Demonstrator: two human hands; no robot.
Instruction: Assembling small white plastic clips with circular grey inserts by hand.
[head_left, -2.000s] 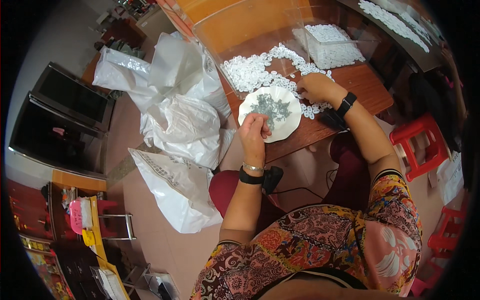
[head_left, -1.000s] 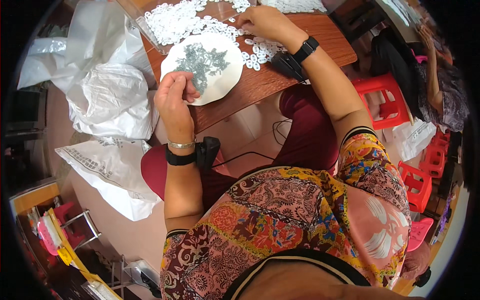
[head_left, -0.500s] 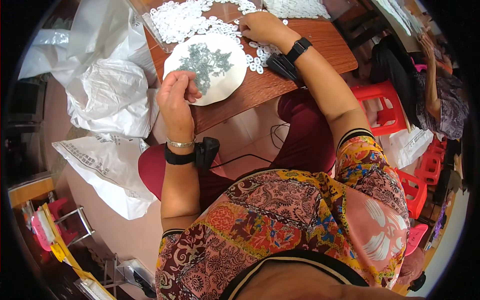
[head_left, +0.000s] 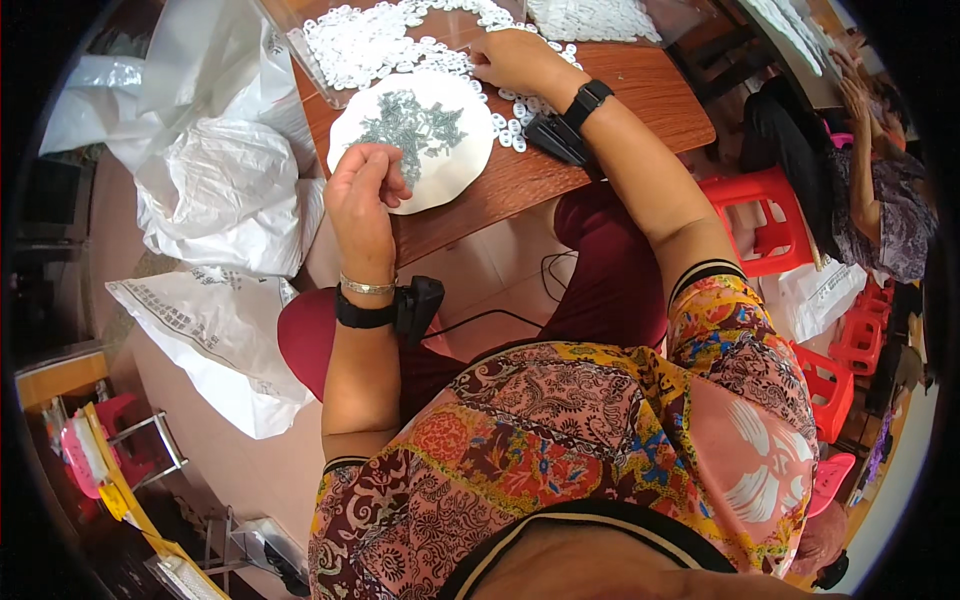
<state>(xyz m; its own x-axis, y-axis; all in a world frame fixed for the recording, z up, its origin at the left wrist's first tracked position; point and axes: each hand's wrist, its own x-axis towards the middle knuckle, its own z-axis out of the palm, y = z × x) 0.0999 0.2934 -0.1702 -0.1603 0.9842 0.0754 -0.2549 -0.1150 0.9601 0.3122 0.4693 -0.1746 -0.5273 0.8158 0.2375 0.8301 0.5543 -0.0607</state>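
My left hand [head_left: 368, 195] is closed in a pinch over the near left edge of a round cream plate [head_left: 462, 168]. Whatever may be between its fingertips is too small or hidden to make out. On the plate lies a loose heap of small grey-green metallic-looking pieces [head_left: 408, 130]. Past the plate, many small white oval plastic pieces with holes [head_left: 355, 45] are spread over the wooden table. My right hand [head_left: 517, 65] reaches in among them, its fingers bent down and together; its fingertips are partly hidden, so what they hold cannot be seen.
The brown wooden table [head_left: 640, 95] ends just before my knees. A black device [head_left: 556, 138] is by my right wrist. White sacks [head_left: 215, 190] stand left of the table. Red plastic stools [head_left: 765, 220] and another person [head_left: 885, 195] are at the right.
My right hand has shifted slightly left, staying over the white pieces. My left hand has moved a little, remaining pinched by the plate's edge.
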